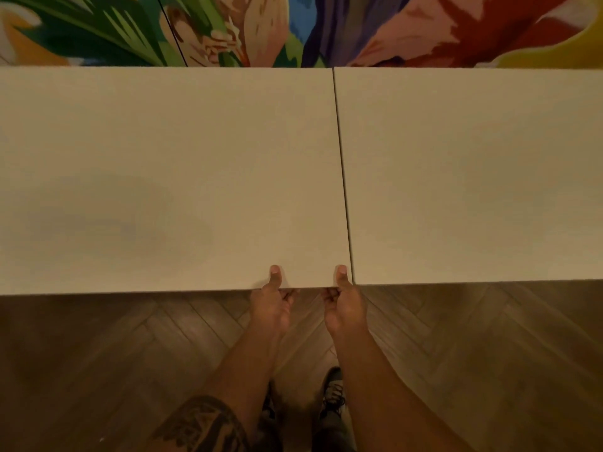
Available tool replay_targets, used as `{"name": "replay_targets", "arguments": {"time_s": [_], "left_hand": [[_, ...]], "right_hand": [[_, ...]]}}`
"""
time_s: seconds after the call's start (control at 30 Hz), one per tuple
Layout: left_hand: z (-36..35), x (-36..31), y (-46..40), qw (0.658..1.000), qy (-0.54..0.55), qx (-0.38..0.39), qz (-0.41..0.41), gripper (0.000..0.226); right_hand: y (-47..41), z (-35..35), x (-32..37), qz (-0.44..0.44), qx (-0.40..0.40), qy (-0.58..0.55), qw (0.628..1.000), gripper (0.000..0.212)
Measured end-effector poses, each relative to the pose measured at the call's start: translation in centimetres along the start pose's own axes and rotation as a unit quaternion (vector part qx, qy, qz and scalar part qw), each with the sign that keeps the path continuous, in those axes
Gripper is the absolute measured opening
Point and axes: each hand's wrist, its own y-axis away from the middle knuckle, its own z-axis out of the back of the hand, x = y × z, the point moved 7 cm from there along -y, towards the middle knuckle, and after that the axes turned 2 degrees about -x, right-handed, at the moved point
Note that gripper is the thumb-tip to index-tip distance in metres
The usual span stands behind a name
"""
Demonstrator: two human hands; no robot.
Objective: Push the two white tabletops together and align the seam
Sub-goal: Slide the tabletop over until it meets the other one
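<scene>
Two white tabletops fill the view side by side: the left tabletop (169,177) and the right tabletop (473,171). A thin dark seam (342,177) runs between them from the far edge to the near edge. The left top's near edge sits slightly lower in the picture than the right top's. My left hand (272,300) and my right hand (342,303) both grip the near edge of the left tabletop close to its right corner, thumbs on top, fingers curled underneath and hidden.
A colourful floral mural (293,27) stands directly behind the tables' far edge. Dark herringbone wood floor (98,353) lies under me, with my shoes (332,393) between my forearms.
</scene>
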Motion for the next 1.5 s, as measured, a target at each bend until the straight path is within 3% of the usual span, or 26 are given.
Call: {"name": "replay_targets", "arguments": {"time_s": [0.3,0.5,0.77,0.9,1.07,1.23,1.5], "left_hand": [[0.8,0.5,0.0,1.000,-0.009,0.005,0.004,0.045],[1.0,0.7,-0.2,1.000,-0.009,0.004,0.013,0.032],[0.9,0.9,-0.4,0.999,-0.015,0.012,0.026,0.024],[1.0,0.9,-0.5,0.999,-0.025,0.019,0.028,0.024],[0.8,1.0,-0.1,0.999,-0.026,0.028,0.034,0.032],[-1.0,2.5,2.1,0.996,-0.054,0.059,0.047,0.051],[-3.3,5.9,4.6,0.990,-0.107,0.066,0.056,0.055]], "right_hand": [[-0.2,1.4,-0.5,0.018,-0.023,0.039,0.999,0.025],[-0.1,1.4,-0.7,0.019,-0.041,0.021,0.999,0.043],[0.1,1.1,-0.8,-0.020,-0.004,0.013,1.000,0.023],[-0.1,1.1,-1.1,-0.020,0.004,0.017,1.000,0.026],[-0.1,1.4,-0.6,-0.012,0.014,0.034,0.999,0.041],[0.5,2.0,1.3,-0.004,0.038,0.041,0.998,0.035],[0.2,4.0,5.2,0.004,0.032,0.042,0.999,0.027]]}}
